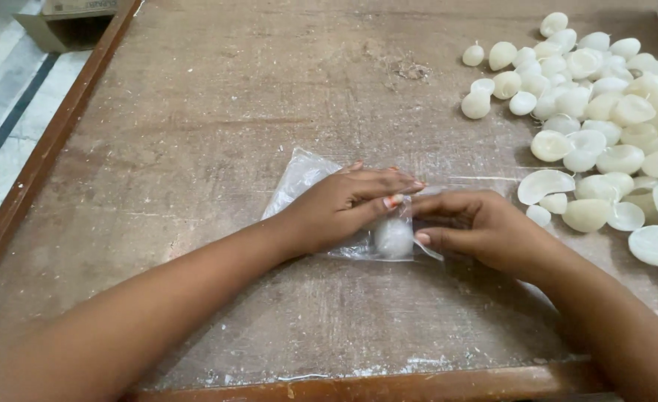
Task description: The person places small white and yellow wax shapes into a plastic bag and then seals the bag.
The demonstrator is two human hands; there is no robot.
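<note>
At the upper left corner a brown cardboard box [68, 22] sits on the floor beside the worn brown wooden table [217, 97]. At centre frame the left hand [344, 205] presses flat, fingers outstretched, on a clear plastic bag [299, 179] containing a white round wax candle [393, 237]. The right hand [470, 227] pinches the bag's end. A heap of white wax candles [604, 112] fills the upper right.

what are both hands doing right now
Left hand: flat and open, pressing down on the clear plastic bag.
Right hand: curled, pinching the bag's end beside the white candle inside.
</note>
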